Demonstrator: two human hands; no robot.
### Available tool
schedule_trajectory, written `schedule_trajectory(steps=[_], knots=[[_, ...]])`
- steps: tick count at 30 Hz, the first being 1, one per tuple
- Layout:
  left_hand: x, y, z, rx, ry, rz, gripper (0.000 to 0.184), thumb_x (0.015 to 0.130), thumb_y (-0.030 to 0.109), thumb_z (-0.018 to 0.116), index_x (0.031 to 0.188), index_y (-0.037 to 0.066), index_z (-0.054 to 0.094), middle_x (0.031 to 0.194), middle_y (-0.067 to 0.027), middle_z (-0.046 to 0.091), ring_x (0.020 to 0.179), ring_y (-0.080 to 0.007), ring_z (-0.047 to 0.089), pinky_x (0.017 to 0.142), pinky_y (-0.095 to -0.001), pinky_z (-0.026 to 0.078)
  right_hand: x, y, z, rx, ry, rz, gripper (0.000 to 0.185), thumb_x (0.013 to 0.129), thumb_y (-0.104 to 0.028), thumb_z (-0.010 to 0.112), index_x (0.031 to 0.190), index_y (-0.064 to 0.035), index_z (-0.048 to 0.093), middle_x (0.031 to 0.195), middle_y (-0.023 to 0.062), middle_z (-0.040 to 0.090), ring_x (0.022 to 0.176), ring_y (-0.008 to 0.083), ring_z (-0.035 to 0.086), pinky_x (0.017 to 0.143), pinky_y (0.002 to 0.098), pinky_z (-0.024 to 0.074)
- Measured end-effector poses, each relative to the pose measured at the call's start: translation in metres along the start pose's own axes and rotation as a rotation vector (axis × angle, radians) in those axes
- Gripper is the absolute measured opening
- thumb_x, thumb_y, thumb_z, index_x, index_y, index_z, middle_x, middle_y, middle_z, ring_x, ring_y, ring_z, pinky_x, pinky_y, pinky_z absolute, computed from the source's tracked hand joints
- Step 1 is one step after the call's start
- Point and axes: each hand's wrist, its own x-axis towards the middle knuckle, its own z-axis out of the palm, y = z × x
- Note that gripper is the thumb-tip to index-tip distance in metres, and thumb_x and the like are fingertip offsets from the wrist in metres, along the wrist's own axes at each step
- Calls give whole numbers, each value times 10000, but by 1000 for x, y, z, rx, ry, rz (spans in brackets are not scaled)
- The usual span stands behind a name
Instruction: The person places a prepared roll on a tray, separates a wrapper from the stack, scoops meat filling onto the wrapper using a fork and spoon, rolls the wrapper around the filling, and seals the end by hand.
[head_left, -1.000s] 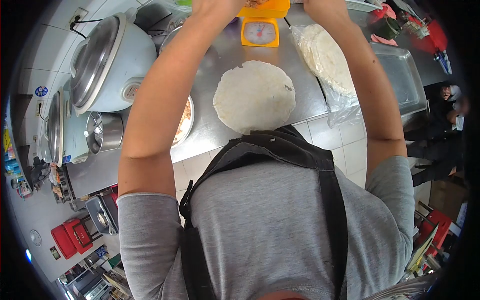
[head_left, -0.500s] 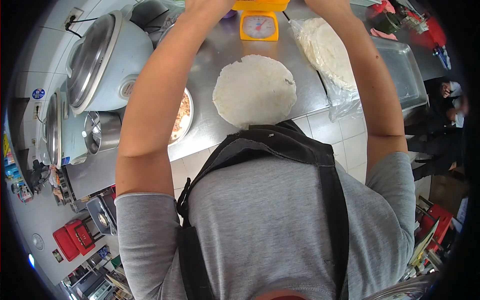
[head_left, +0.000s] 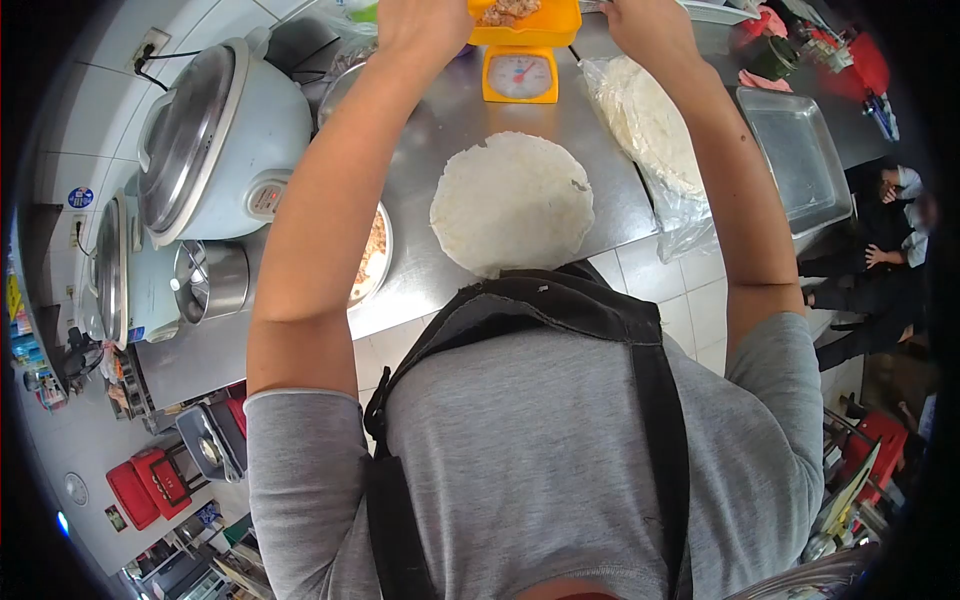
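Observation:
At the top edge, my left hand (head_left: 425, 28) is beside the left side of a yellow scale pan (head_left: 535, 36); its fingers are mostly cut off. A clump of minced filling (head_left: 508, 12) lies in the pan, on top of a yellow dial scale (head_left: 520, 76). To the right of the scale, my right hand (head_left: 650, 28) has its fingers bent together near the frame's edge, and what they hold is not visible. Between my forearms, a round white flatbread sheet (head_left: 513, 203) lies flat on the steel counter (head_left: 620, 190), with a small tear on its right side.
A stack of round sheets in a plastic bag (head_left: 650, 130) and a metal tray (head_left: 800, 160) are on the right. On the left stand a large rice cooker (head_left: 240, 150), a steel pot (head_left: 222, 283) and a bowl of filling (head_left: 373, 255). Another person (head_left: 885, 250) is at far right.
The view has tilted slightly, so the scale and sheet appear lower. Filling in the yellow pan now shows. My hands remain on either side of the scale.

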Motion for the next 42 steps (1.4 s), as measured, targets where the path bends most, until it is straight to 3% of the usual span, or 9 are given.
schedule_trajectory(steps=[13,19,29,31,34,36,38,40,42], knots=[[10,3,-7,-150,-4,-133,287,900,145,597,1113,103,786,1031,-222,748,983,-370,726,876,-470,559,14,1,14,-24,101,-44,201,867,-157,643,1012,-171,781,950,135,707,964,335,687,815,452,545],[11,2,-17,-126,80,-18,284,910,141,585,1102,71,783,988,-226,749,953,-378,728,848,-470,560,12,-2,-9,-11,135,-53,243,855,-117,642,1049,-172,778,994,135,707,974,338,686,836,445,548],[2,14,-46,-145,46,-48,289,909,148,602,1123,50,769,972,-244,743,948,-384,725,834,-469,561,4,-5,-28,61,187,-54,240,866,-72,631,1049,-119,778,968,166,703,1000,371,661,856,454,531],[-9,19,-60,-135,32,-109,291,913,182,610,1126,70,773,961,-242,745,937,-396,725,835,-478,560,-1,-6,-30,74,228,-90,227,870,-73,632,1039,-113,778,955,167,702,992,374,660,849,456,530],[-38,-4,-64,-68,69,-98,278,989,274,596,1208,212,756,933,-159,757,866,-344,725,753,-442,552,-19,-23,-41,135,207,-88,222,872,-79,642,1047,-106,777,958,163,703,988,363,666,844,453,529],[-67,-19,-70,-145,114,-120,264,1002,296,608,1207,216,753,911,-158,751,842,-348,713,740,-415,535,-30,-41,-38,161,176,-109,238,856,-63,657,1053,-109,783,974,142,722,981,300,690,844,442,531],[-108,-27,-77,-162,210,-102,227,946,176,633,1128,149,767,840,-181,729,750,-365,706,652,-444,532,-44,-58,-14,206,250,-188,372,823,-11,652,1135,-188,751,964,65,724,910,294,709,765,435,565],[-155,-43,-81,-207,169,-201,210,981,224,649,1143,170,770,824,-179,713,733,-371,690,641,-440,513,-63,-87,-4,378,221,-261,286,895,-44,644,1141,-158,737,1015,83,715,937,314,675,814,445,550],[-204,-50,-90,-141,138,-296,213,973,177,659,1154,174,769,836,-171,722,744,-366,699,656,-436,523,-80,-119,14,482,147,-280,299,855,-23,647,1105,-146,757,962,84,693,956,305,661,817,437,540]])
